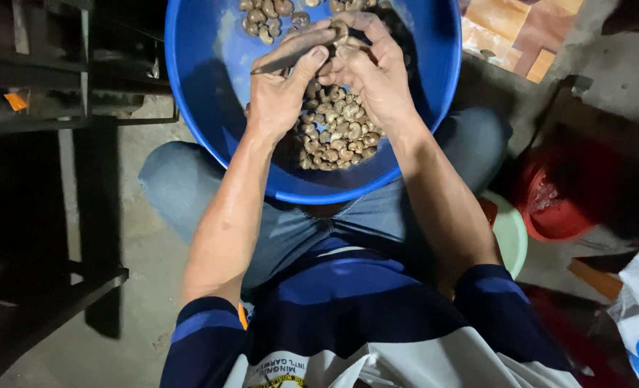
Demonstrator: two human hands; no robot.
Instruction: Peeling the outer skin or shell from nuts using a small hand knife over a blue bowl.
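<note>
Both hands meet over the smooth blue plastic basin [211, 108]. Left hand [280, 93] grip grasps a thin knife [290, 57]; right hand [373, 68] grip pinches one curved nut [339, 30]. Knobbly brown nuts [337, 133] fill the near right side, rim close around.

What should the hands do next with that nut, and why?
Probably pry it open: the left hand holds a thin tool against the nut pinched by the right hand, over the blue tub, so bits would fall inside.
</note>
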